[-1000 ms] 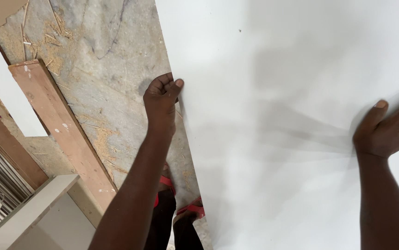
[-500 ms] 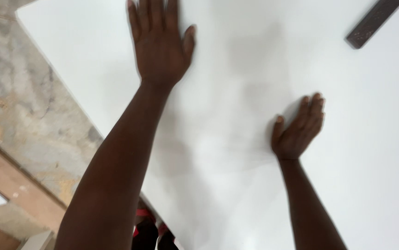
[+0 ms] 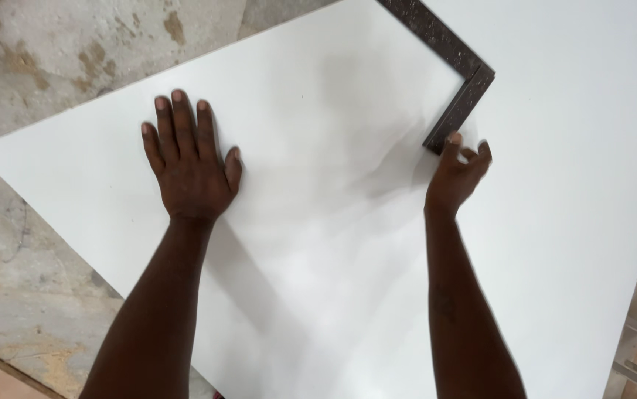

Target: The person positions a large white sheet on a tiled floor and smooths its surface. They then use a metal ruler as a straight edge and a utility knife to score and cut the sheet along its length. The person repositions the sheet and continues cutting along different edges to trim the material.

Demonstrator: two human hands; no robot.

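Floor: the bare concrete floor (image 3: pixel 45 244) shows at the near left and far left, stained and dusty, under the board.

Board: one large white board (image 3: pixel 333 244) lies flat and fills most of the view; one corner points left, and one long edge runs from that corner up toward the far centre.

Left hand: your left hand (image 3: pixel 189 166) lies palm down on the board, near its left corner. The fingers are extended and slightly spread, flat on the surface. It holds nothing.

Right hand: your right hand (image 3: pixel 457 174) sits right of centre, further from you than the left hand. The fingers are curled and their tips meet the near end of the square; whether they already pinch it, you cannot tell.

Square: one dark metal L-shaped square (image 3: pixel 460 87) lies flat on the board at the far centre.

Key relation: the square lies directly beyond your right fingertips. Its short leg runs from those fingertips away and slightly right to the elbow; its long leg then runs far-left out of view.

Nearer hand: the right hand is touching the square; the left hand is well apart from it.

Count: one board, one square, two hands.
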